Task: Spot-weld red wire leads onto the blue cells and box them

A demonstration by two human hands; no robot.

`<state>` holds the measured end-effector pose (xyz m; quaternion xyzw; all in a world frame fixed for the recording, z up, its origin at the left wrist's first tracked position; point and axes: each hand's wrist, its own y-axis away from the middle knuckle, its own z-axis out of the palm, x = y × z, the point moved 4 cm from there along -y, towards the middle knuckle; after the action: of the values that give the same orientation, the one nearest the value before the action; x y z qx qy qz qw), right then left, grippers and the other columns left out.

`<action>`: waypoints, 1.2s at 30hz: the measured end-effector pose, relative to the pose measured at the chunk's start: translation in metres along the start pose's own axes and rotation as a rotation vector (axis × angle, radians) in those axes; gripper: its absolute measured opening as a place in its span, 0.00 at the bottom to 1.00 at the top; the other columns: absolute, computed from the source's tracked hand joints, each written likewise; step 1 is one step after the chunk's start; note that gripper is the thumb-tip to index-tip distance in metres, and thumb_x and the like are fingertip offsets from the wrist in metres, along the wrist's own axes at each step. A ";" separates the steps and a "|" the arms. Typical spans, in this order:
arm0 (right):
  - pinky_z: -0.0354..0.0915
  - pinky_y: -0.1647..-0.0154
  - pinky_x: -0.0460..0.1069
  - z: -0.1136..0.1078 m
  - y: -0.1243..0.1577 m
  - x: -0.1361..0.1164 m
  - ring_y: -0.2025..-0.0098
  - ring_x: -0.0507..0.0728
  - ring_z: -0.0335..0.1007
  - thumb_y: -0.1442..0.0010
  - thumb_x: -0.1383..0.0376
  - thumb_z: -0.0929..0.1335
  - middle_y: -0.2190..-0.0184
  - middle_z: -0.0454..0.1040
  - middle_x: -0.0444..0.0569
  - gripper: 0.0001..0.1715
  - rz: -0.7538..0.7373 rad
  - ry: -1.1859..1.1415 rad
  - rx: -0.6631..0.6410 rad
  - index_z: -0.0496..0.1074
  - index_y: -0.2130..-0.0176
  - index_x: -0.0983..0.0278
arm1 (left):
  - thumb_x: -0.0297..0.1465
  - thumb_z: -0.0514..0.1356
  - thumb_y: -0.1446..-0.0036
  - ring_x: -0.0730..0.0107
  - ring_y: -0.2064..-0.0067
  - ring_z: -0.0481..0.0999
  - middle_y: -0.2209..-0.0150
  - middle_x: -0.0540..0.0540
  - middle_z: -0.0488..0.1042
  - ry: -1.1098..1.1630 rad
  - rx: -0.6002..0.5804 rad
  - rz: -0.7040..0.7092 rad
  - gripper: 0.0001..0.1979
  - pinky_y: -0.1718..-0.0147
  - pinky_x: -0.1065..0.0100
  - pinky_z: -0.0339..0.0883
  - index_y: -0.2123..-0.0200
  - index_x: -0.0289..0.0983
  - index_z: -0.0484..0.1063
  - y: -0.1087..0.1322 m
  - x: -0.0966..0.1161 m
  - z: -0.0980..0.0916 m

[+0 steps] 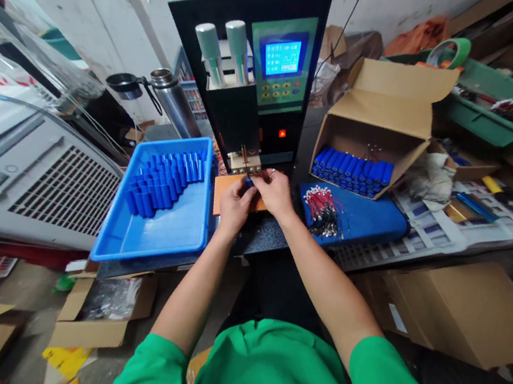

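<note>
Both hands meet under the electrode pins of a black spot welder with a lit blue screen. My left hand is closed, pinching what looks like a blue battery cell, mostly hidden by the fingers. From the right, my right hand is closed at the same spot; what its fingertips hold is too small to make out. Under the hands lies an orange block. Left of them, a blue tray holds several standing blue battery cells. Red and black wire leads lie on a blue pad to the right.
Behind the pad, an open cardboard box holds stacked blue cells. A steel flask stands behind the tray. A green bin with tape sits at the back right. Cardboard boxes lie on the floor.
</note>
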<state>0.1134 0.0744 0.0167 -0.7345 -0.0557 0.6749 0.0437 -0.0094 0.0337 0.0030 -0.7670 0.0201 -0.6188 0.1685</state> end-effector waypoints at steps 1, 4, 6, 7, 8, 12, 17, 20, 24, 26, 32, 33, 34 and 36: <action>0.68 0.63 0.50 0.000 0.000 0.000 0.68 0.58 0.74 0.44 0.59 0.72 0.72 0.78 0.48 0.09 -0.001 0.009 0.002 0.75 0.69 0.63 | 0.39 0.63 0.41 0.62 0.56 0.81 0.57 0.45 0.82 0.003 -0.001 -0.005 0.17 0.53 0.63 0.76 0.51 0.37 0.79 0.000 0.000 0.000; 0.68 0.62 0.50 0.000 0.000 -0.002 0.67 0.58 0.75 0.44 0.60 0.72 0.71 0.79 0.48 0.08 -0.001 0.028 0.009 0.75 0.69 0.63 | 0.39 0.63 0.41 0.62 0.56 0.81 0.58 0.45 0.82 0.004 0.000 -0.005 0.17 0.53 0.63 0.75 0.51 0.37 0.79 0.000 -0.001 0.000; 0.68 0.62 0.50 0.001 0.000 -0.004 0.67 0.58 0.75 0.43 0.60 0.72 0.71 0.79 0.49 0.08 0.004 0.027 0.008 0.76 0.69 0.64 | 0.39 0.63 0.41 0.61 0.56 0.81 0.58 0.44 0.82 -0.005 0.004 0.002 0.17 0.52 0.62 0.75 0.52 0.36 0.79 0.000 -0.001 0.000; 0.68 0.61 0.50 0.001 0.000 -0.004 0.67 0.58 0.75 0.43 0.61 0.72 0.71 0.79 0.49 0.08 0.004 0.024 0.007 0.76 0.69 0.64 | 0.39 0.63 0.41 0.61 0.56 0.81 0.58 0.44 0.82 -0.008 0.003 0.004 0.16 0.52 0.62 0.75 0.53 0.36 0.79 0.000 -0.001 0.000; 0.68 0.61 0.50 0.001 0.000 -0.005 0.67 0.58 0.75 0.43 0.61 0.72 0.71 0.79 0.49 0.08 0.003 0.020 0.007 0.76 0.69 0.64 | 0.39 0.63 0.41 0.61 0.55 0.81 0.57 0.44 0.82 -0.007 0.002 0.006 0.16 0.51 0.62 0.74 0.53 0.36 0.79 0.000 0.000 0.000; 0.68 0.60 0.50 0.000 0.002 -0.005 0.67 0.58 0.75 0.43 0.61 0.72 0.71 0.79 0.49 0.08 0.001 0.012 0.002 0.75 0.69 0.64 | 0.38 0.63 0.41 0.62 0.54 0.80 0.56 0.45 0.82 -0.003 0.002 0.006 0.17 0.50 0.62 0.74 0.52 0.37 0.78 0.000 0.000 0.000; 0.69 0.60 0.50 -0.001 0.002 -0.002 0.66 0.58 0.76 0.42 0.60 0.72 0.70 0.80 0.48 0.08 0.003 -0.019 -0.014 0.75 0.68 0.64 | 0.37 0.63 0.41 0.63 0.58 0.80 0.60 0.45 0.82 -0.034 0.024 0.019 0.15 0.52 0.63 0.74 0.53 0.37 0.79 0.001 0.003 0.000; 0.69 0.59 0.50 0.000 0.001 -0.003 0.64 0.57 0.76 0.42 0.60 0.71 0.69 0.80 0.48 0.08 -0.016 -0.039 -0.042 0.75 0.68 0.63 | 0.38 0.63 0.40 0.62 0.58 0.80 0.60 0.45 0.82 -0.016 0.013 0.012 0.15 0.53 0.63 0.75 0.54 0.37 0.79 0.001 0.003 0.000; 0.68 0.57 0.50 -0.001 0.001 -0.005 0.62 0.57 0.76 0.43 0.61 0.71 0.67 0.80 0.48 0.07 -0.057 -0.072 -0.080 0.74 0.67 0.63 | 0.38 0.63 0.41 0.63 0.55 0.81 0.56 0.44 0.82 -0.013 0.019 0.027 0.16 0.50 0.63 0.74 0.52 0.37 0.79 0.000 0.001 0.001; 0.68 0.57 0.50 -0.004 0.003 -0.004 0.62 0.57 0.76 0.44 0.61 0.71 0.67 0.80 0.48 0.08 -0.067 -0.089 -0.081 0.74 0.67 0.63 | 0.38 0.64 0.41 0.62 0.53 0.80 0.54 0.44 0.82 -0.005 0.012 0.034 0.17 0.48 0.62 0.73 0.51 0.38 0.78 -0.001 0.000 0.001; 0.68 0.61 0.49 -0.011 0.008 0.007 0.66 0.55 0.73 0.48 0.58 0.72 0.70 0.77 0.46 0.12 -0.054 -0.113 -0.055 0.72 0.69 0.64 | 0.38 0.64 0.42 0.63 0.58 0.80 0.59 0.44 0.82 -0.034 0.040 0.040 0.14 0.53 0.63 0.73 0.55 0.37 0.79 0.001 0.005 0.001; 0.68 0.62 0.49 -0.012 0.008 0.009 0.68 0.54 0.72 0.48 0.57 0.73 0.72 0.77 0.46 0.13 -0.051 -0.109 -0.062 0.72 0.70 0.64 | 0.38 0.65 0.42 0.64 0.59 0.80 0.61 0.45 0.82 -0.044 0.046 0.038 0.14 0.55 0.65 0.73 0.56 0.37 0.79 0.001 0.006 0.000; 0.67 0.64 0.49 -0.013 0.007 0.011 0.69 0.54 0.71 0.48 0.56 0.73 0.73 0.76 0.45 0.14 -0.046 -0.105 -0.072 0.71 0.71 0.64 | 0.38 0.65 0.43 0.65 0.61 0.79 0.62 0.46 0.81 -0.054 0.050 0.035 0.13 0.56 0.66 0.73 0.57 0.36 0.79 0.001 0.006 0.000; 0.65 0.69 0.48 -0.013 0.007 0.013 0.72 0.53 0.69 0.49 0.54 0.73 0.77 0.73 0.44 0.16 -0.033 -0.106 -0.094 0.71 0.73 0.63 | 0.38 0.65 0.43 0.67 0.64 0.77 0.67 0.48 0.79 -0.077 0.057 0.026 0.12 0.60 0.68 0.72 0.60 0.36 0.78 0.001 0.006 0.000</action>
<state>0.1279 0.0695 0.0042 -0.6978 -0.1018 0.7088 0.0173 -0.0075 0.0316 0.0087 -0.7849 0.0058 -0.5868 0.1988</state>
